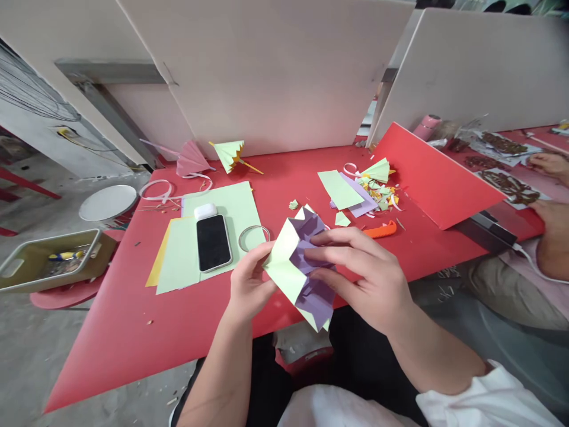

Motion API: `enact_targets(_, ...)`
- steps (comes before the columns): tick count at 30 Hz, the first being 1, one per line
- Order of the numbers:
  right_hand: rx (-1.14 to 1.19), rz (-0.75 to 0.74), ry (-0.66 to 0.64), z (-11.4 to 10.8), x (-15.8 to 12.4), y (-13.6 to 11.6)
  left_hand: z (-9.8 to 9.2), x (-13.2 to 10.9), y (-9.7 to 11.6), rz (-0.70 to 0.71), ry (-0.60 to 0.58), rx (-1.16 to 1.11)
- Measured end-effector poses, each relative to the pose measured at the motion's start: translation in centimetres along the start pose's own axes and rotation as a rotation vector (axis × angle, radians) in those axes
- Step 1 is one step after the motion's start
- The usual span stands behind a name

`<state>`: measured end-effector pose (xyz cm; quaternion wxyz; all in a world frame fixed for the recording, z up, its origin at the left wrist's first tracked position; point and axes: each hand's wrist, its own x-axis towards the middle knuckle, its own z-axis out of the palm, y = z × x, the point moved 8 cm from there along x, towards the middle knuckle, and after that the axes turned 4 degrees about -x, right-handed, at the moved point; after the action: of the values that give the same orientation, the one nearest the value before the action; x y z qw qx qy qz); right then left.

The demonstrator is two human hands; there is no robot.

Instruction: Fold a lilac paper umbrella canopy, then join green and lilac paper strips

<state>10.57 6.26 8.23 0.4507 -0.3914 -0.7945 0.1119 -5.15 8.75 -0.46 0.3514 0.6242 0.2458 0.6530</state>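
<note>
A pleated paper umbrella canopy (pixel 284 261), pale green outside and purple inside, is held above the table's front edge. My left hand (pixel 251 279) pinches its narrow pointed end between thumb and fingers. On the purple side, the fingers of my right hand (pixel 364 273) press among the folds, with the fingertips partly hidden in them. Beyond my left hand lie a silver ring-shaped bangle (pixel 253 238), a black-screened phone (pixel 214 243) and a white earphone case (pixel 205 211), around and on pale green paper sheets (pixel 242 198).
Small paper umbrellas, one green (pixel 229 155) and one pink (pixel 193 159), stand at the back of the red table (pixel 115 320). An orange cutter (pixel 381 230) lies near paper scraps (pixel 384 198). A red board (pixel 438 178) leans at right, before another person's hand (pixel 549 165).
</note>
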Motion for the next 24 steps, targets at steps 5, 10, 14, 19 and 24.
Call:
enact_targets(5,-0.078,-0.058,0.029,-0.5,0.3,-1.2,-0.1,0.0,0.9,0.095,-0.017,0.078)
enact_targets(10,-0.214,-0.082,0.067,-1.1,0.4,-2.0,0.3,-0.1,1.7,0.200,-0.065,0.183)
enact_targets(14,-0.335,-0.143,0.092,-1.5,0.6,-2.6,0.7,0.0,2.2,0.240,-0.092,0.237)
enact_targets(19,-0.456,-0.158,0.115,-1.6,0.6,-2.8,1.0,0.0,2.2,0.241,-0.112,0.298)
enact_targets(24,-0.562,-0.213,0.084,-1.1,0.5,-3.3,1.2,0.1,2.1,0.216,-0.122,0.306)
